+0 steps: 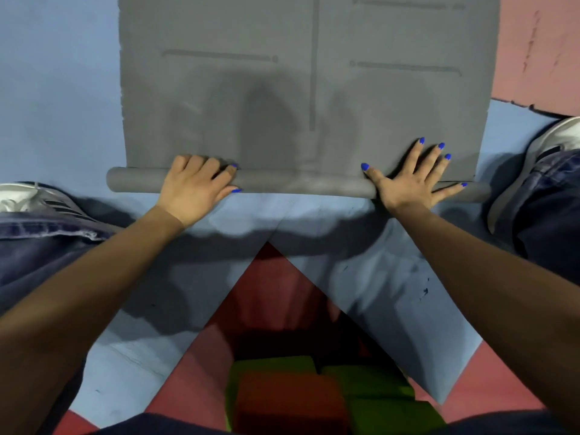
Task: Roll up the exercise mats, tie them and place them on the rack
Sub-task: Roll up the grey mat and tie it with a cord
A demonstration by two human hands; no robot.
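grey foam, one mat [301, 73] flat on the blue floor [56, 89], its near edge wound into a thin roll [282, 183] between two shoes. this looks like the start of rolling. the left hand [194, 183] curls over the roll; the right hand [411, 180] presses it with fingers spread flat. next, both should push forward evenly, keeping the ends square. no tie or rack in view.
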